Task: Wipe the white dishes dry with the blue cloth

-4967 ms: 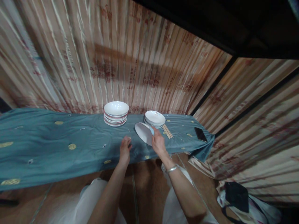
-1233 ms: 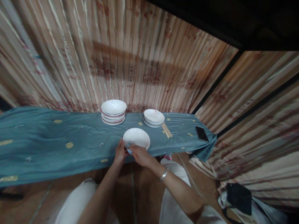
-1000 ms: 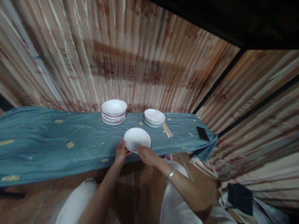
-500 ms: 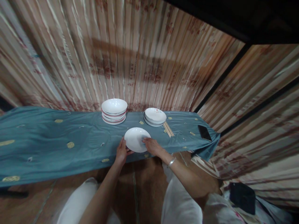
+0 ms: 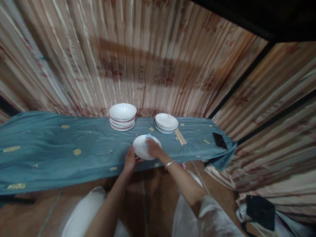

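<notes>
Beige pleated curtain (image 5: pixel 138 59) with reddish floral print, hung behind the table and along the right side. Teal tablecloth (image 5: pixel 93 141), patterned with yellow motifs, draped over a long table. Black bag (image 5: pixel 260 212), on the floor at lower right, among pale fabric. Taller stack (image 5: pixel 122 121) of white dishes with red bands, upright at the rear of the table, a deep bowl uppermost. Shorter stack (image 5: pixel 166 125) of white dishes, to its right and apart from it, the top one bearing a red floral mark. White dish (image 5: pixel 140 147), single, shallow, face up, at the table's front edge before the two stacks; whether its base meets the tablecloth cannot be told. Left hand (image 5: pixel 130 159), fingers gripping the dish's near left rim. Right hand (image 5: pixel 153 148), over the dish's inner face, fingers closed on a cloth. Black phone (image 5: pixel 219 141), flat near the right end. Wooden chopsticks (image 5: pixel 180 136), side by side, just beside the shorter stack. Pale blue cloth (image 5: pixel 148 136), bunched beneath the right fingers, against the dish. Silver bracelet (image 5: pixel 169 165), right wrist.
</notes>
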`<state>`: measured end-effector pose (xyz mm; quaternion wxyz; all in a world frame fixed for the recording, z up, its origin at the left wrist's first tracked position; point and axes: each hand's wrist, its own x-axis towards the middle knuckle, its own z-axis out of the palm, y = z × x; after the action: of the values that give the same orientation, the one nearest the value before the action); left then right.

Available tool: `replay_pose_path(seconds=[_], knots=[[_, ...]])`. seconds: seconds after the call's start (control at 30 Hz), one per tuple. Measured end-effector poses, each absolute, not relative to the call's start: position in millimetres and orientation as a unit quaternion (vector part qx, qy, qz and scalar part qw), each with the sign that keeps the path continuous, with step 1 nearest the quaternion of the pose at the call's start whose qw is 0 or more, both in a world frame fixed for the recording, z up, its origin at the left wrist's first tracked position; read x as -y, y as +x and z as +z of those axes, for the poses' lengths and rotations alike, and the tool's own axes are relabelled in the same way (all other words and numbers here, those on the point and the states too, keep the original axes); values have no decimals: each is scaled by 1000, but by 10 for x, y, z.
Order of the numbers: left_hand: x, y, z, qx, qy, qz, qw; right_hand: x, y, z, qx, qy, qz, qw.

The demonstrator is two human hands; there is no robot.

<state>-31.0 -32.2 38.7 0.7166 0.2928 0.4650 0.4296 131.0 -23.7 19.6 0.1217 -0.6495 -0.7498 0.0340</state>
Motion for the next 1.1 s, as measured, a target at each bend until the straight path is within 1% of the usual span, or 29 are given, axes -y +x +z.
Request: replay_pose_path(seconds=[0.1, 0.3, 0.5, 0.83, 0.97, 1.1], knots=[[312, -303, 371, -462, 296, 428, 719, 184, 1199, 238, 744, -655, 63, 119], [298, -291, 374, -473, 285, 422, 719, 205, 926, 399, 723, -661, 131, 154], [326, -289, 459, -480, 279, 423, 716, 316, 729, 538, 730, -649, 168, 134], [348, -314, 411, -474, 300, 438, 702, 782, 788, 671, 763, -601, 181, 152], [374, -304, 396, -478, 306, 438, 697, 1003, 963, 687, 781, -584, 175, 138], [407, -304, 379, -473, 320, 443, 691, 1133, 1123, 643, 767, -609, 159, 122]])
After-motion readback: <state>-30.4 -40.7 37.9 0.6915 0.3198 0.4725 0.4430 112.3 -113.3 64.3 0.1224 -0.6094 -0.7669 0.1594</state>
